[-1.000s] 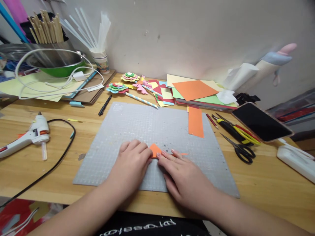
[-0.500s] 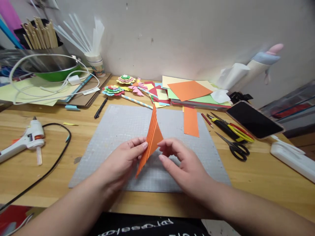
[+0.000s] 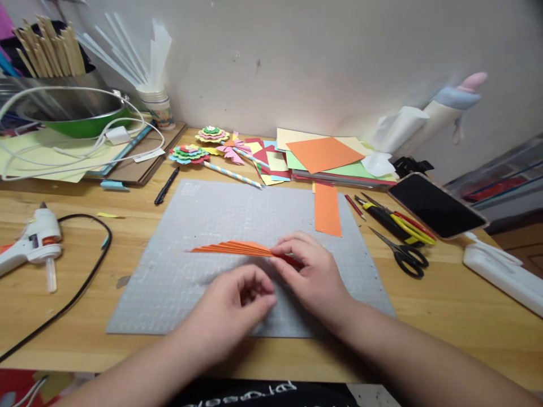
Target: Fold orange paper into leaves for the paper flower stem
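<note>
An orange pleated paper piece (image 3: 233,247), folded in narrow accordion strips, lies sideways just above the grey cutting mat (image 3: 169,294). My right hand (image 3: 311,265) pinches it near its right end between thumb and fingers, which partly hide that end. Below the paper, apart from it, is my left hand (image 3: 244,299). Its fingers are curled in with the thumb tip close to the index finger, and nothing shows between them. A flat orange paper strip (image 3: 327,209) rests at the mat's upper right edge.
Black scissors (image 3: 407,257), pliers (image 3: 390,223), a red pencil (image 3: 355,207) and a phone (image 3: 439,204) are on the right. A glue gun (image 3: 40,237) with its black cord lies left. Paper flowers (image 3: 189,154), a pen (image 3: 167,186) and coloured sheets (image 3: 324,154) sit behind the mat.
The pleated paper has turned from nearly upright to sideways. My left hand has let go of it and moved lower, while my right hand has taken hold of it. The view has shifted slightly.
</note>
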The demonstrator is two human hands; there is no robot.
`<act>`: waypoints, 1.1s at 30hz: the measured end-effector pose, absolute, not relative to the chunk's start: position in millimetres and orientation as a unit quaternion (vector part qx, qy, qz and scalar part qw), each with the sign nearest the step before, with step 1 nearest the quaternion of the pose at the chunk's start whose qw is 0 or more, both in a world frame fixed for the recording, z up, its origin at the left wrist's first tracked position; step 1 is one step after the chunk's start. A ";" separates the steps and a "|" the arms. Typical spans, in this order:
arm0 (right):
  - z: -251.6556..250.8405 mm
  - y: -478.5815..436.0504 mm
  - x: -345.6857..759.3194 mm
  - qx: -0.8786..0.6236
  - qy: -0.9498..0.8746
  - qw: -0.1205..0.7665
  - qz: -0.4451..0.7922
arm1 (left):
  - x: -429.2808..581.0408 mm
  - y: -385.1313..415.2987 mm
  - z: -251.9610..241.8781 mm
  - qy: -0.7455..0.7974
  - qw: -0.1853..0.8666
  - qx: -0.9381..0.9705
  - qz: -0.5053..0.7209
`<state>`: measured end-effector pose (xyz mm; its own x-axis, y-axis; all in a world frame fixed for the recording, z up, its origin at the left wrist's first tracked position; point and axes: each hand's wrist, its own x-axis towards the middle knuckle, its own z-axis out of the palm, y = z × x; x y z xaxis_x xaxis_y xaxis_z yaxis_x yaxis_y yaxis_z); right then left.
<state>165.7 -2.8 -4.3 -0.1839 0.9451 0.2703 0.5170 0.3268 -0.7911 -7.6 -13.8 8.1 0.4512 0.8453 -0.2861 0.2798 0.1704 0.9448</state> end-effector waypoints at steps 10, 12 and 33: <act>-11.2 -8.5 165.8 -0.485 -0.795 0.291 0.221 | -36.7 -4.3 1.5 0.443 0.080 0.866 0.216; -12.7 -10.5 164.8 -0.485 -0.803 0.266 0.223 | -36.4 -5.1 -2.5 0.433 0.072 0.875 0.202; -15.2 -16.9 156.7 -0.445 -0.843 0.224 0.205 | -31.6 -11.9 -8.7 0.455 0.161 0.859 0.168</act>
<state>156.7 -16.9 -15.2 -0.5040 0.8416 0.1944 0.6583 0.5200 -0.5443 -31.6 -11.9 -8.7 0.5294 0.8364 0.1420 0.7279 -0.5338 0.4305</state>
